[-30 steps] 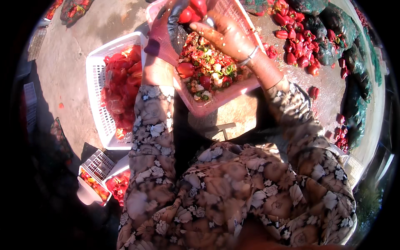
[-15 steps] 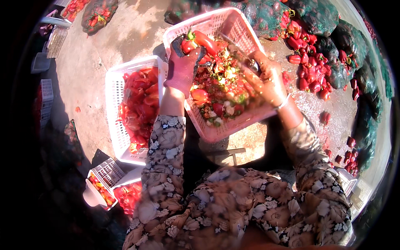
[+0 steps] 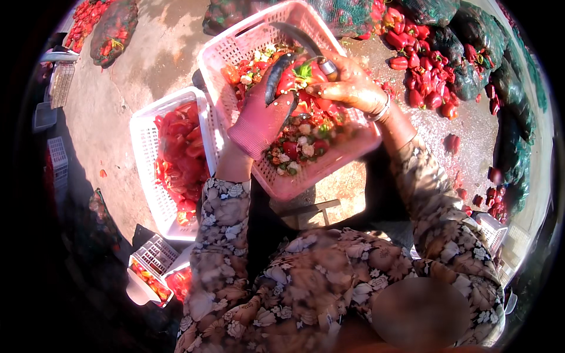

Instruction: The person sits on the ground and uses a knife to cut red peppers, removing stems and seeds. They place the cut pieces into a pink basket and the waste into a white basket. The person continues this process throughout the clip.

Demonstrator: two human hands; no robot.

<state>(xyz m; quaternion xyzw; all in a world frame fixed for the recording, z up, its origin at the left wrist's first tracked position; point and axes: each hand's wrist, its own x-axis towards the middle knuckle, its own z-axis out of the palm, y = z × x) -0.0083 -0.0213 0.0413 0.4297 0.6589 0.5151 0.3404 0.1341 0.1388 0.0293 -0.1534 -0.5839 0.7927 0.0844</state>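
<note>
In a pink-and-black glove, my left hand [image 3: 263, 115] is closed around a red bell pepper [image 3: 288, 81] with a green stem, over the pink crate [image 3: 282, 185]. My bare right hand [image 3: 355, 89] grips a knife [image 3: 299, 34] by its handle; the curved blade points away, up and to the left. Fingertips of my right hand reach the pepper's stem side. Beneath both hands, the crate holds pepper cores, seeds and red scraps [image 3: 303, 147]. Just left of it stands a white crate [image 3: 141, 159] filled with cut red pepper pieces [image 3: 179, 156].
Whole red peppers [image 3: 432, 82] lie in a heap at the right, beside dark green mesh sacks [image 3: 512, 112]. Another mesh sack [image 3: 115, 32] lies at the far left. Smaller crates [image 3: 156, 253] with pepper pieces stand at the lower left.
My hands have come together at the pepper. The right hand with the knife has moved up and left, and the blade now points away. The view has shifted slightly.
</note>
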